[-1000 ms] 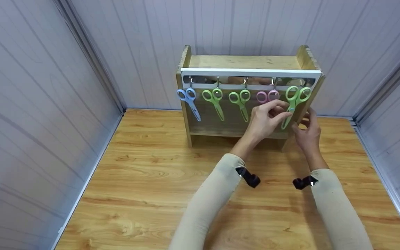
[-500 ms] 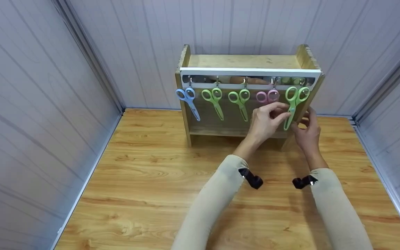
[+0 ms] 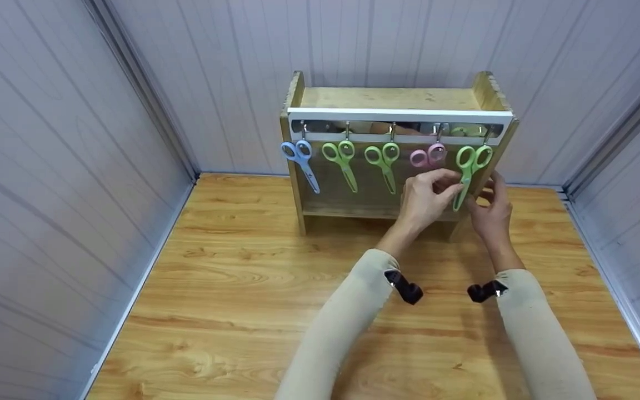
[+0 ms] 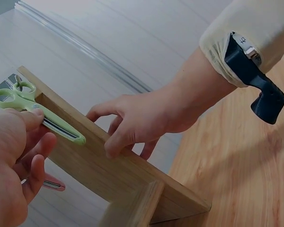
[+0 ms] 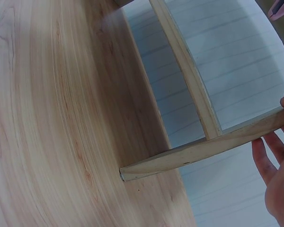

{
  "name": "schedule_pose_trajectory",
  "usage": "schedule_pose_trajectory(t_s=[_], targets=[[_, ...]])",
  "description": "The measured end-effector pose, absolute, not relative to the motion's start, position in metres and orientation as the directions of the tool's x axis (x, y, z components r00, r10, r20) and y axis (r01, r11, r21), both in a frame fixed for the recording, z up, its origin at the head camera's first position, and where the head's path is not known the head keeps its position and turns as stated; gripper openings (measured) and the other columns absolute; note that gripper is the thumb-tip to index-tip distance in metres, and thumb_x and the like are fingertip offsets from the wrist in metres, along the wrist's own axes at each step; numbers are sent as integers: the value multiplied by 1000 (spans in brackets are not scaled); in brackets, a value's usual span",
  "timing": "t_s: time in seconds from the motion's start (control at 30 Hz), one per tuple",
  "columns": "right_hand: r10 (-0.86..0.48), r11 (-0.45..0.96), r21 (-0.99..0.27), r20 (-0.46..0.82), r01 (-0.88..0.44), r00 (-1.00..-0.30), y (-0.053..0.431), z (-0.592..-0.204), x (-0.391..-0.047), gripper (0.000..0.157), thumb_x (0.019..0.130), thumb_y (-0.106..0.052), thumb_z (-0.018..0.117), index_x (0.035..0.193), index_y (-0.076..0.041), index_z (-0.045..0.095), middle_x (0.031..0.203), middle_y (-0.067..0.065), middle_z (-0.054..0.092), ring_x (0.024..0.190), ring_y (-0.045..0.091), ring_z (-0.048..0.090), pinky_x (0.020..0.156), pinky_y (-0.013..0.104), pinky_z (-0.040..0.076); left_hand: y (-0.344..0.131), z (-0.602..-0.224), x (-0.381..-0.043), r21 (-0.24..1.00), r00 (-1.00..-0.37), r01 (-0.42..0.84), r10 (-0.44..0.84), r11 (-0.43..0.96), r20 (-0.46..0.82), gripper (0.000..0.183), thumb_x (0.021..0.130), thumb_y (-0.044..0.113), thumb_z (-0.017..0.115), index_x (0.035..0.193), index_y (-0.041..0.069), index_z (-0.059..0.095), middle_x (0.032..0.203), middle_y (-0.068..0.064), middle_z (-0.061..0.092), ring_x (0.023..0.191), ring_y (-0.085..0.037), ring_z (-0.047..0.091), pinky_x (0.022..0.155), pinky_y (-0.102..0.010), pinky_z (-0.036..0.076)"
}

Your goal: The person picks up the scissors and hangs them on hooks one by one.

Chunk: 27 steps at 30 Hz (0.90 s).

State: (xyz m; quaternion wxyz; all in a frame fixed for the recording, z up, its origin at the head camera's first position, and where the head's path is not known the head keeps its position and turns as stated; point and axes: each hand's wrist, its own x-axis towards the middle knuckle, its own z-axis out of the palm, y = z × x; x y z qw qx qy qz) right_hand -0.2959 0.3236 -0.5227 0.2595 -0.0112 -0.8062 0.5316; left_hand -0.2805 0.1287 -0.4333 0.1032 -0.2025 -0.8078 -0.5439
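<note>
My left hand (image 3: 425, 200) pinches light green scissors (image 3: 466, 166) near the pivot, blades pointing down. One handle ring hangs at the rightmost hook (image 3: 487, 133) of the rail. In the left wrist view that ring of the green scissors (image 4: 57, 124) is up against the hook (image 4: 19, 85). My right hand (image 3: 492, 216) grips the right side panel of a wooden rack (image 3: 392, 99), thumb at its front edge and fingers on the outer face. Pink scissors (image 3: 420, 158) hang just left of them, their blades mostly hidden behind my left hand.
A white rail (image 3: 398, 114) with several hooks runs across the rack's front. Blue scissors (image 3: 300, 158) and two more green pairs, the nearer-left scissors (image 3: 344, 161) and the middle scissors (image 3: 385, 164), hang from it. Pale panelled walls (image 3: 398, 39) enclose the wood-grain table (image 3: 231, 289).
My left hand has lowered the green scissors slightly, and their right ring now hangs below the rightmost hook. My right hand stays at the side panel.
</note>
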Motion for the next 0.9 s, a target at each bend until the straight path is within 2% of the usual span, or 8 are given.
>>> schedule_pose_trajectory(t_s=[0.33,0.53,0.77,0.9], targets=[[298,441,-859,413,-259,-861,325,-524,-299,64,102,-3,72,163,-6,52,134,11,68,108,-5,61,102,17,52,136,-436,-283,857,-913,404,206,320,353,19,104,17,81,122,12,86,111,-4,88,85,3,67,77,-7,48],[313,430,-864,413,-260,-855,323,-523,-300,66,101,-4,75,163,-9,54,136,16,67,106,-7,60,99,13,50,137,-437,-284,881,-925,365,224,300,307,27,107,15,74,134,14,81,114,-4,89,87,-2,77,80,-9,49],[309,427,-869,401,-252,-862,324,-523,-298,68,99,0,74,163,-12,55,134,13,67,104,-5,61,94,11,50,137,-442,-286,919,-937,325,204,224,282,36,107,7,69,142,11,76,120,-9,88,89,-10,84,70,-10,49],[309,423,-873,392,-244,-866,323,-522,-297,70,99,0,74,164,-13,53,133,11,66,104,-4,61,95,13,52,137,-441,-286,925,-937,322,204,199,283,37,107,6,69,143,10,75,124,-10,87,90,-13,85,70,-10,51]])
